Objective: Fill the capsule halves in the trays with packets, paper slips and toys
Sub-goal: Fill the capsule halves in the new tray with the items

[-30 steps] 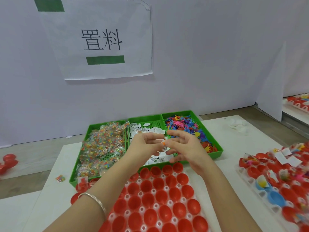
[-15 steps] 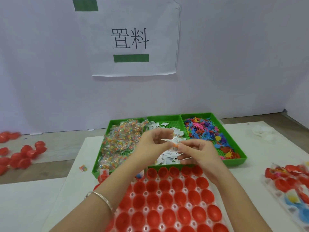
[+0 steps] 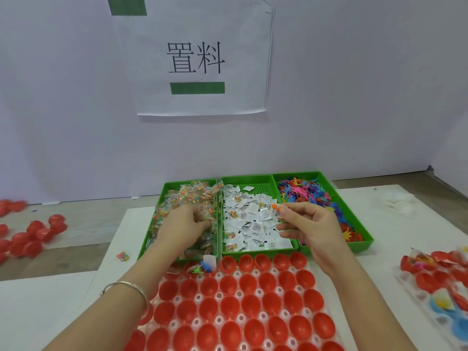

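Packets (image 3: 187,198) fill green bin (image 3: 172,184), left grip (image 3: 182,226) grasping some; right grip (image 3: 311,224) pinches orange toy (image 3: 275,206).

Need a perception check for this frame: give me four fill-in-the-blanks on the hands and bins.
1. The left hand digs into the bin of ____.
2. The toy pinched by the right hand is coloured ____.
3. The paper slips lie in the ____ of the three green bins.
4. The capsule halves nearest the camera are ____.
Missing: packets; orange; middle; red.
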### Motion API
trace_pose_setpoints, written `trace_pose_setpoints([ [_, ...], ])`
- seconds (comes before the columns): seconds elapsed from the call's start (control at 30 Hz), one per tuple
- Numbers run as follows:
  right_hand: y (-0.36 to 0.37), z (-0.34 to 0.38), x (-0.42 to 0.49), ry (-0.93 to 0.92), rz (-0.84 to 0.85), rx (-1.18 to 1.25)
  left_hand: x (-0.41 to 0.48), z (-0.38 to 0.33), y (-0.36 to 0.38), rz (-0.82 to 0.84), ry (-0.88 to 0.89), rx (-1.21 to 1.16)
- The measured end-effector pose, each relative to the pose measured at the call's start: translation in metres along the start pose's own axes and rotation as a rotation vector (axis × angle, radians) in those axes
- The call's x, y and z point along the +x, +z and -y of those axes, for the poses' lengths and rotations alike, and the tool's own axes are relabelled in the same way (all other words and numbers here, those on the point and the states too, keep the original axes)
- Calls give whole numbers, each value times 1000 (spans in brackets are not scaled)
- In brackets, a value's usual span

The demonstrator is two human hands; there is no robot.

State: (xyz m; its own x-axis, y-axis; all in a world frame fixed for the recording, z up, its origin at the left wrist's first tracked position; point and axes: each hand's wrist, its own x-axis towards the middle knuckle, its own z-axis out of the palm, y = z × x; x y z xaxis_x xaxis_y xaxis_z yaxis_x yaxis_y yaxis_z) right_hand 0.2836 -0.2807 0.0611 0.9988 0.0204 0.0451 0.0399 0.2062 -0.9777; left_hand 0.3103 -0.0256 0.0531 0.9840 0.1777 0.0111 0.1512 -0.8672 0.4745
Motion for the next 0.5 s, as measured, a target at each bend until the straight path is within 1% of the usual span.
trace_pose_setpoints([
  [0.07,1,3,-2,9,40,-1,-5,-4,-4,-62,21,-140],
  [0.13,3,7,-5,18,123,-26,-15,-13,-10,-70,67,-242],
  [0.23,12,12,-10,30,211,-52,-32,-31,-19,40,149,-340],
  [0.37,24,15,-17,24,228,11,-55,-55,-22,224,199,-531],
  [0.5,29,17,-20,-50,212,-51,-68,-65,-23,294,237,-626],
])
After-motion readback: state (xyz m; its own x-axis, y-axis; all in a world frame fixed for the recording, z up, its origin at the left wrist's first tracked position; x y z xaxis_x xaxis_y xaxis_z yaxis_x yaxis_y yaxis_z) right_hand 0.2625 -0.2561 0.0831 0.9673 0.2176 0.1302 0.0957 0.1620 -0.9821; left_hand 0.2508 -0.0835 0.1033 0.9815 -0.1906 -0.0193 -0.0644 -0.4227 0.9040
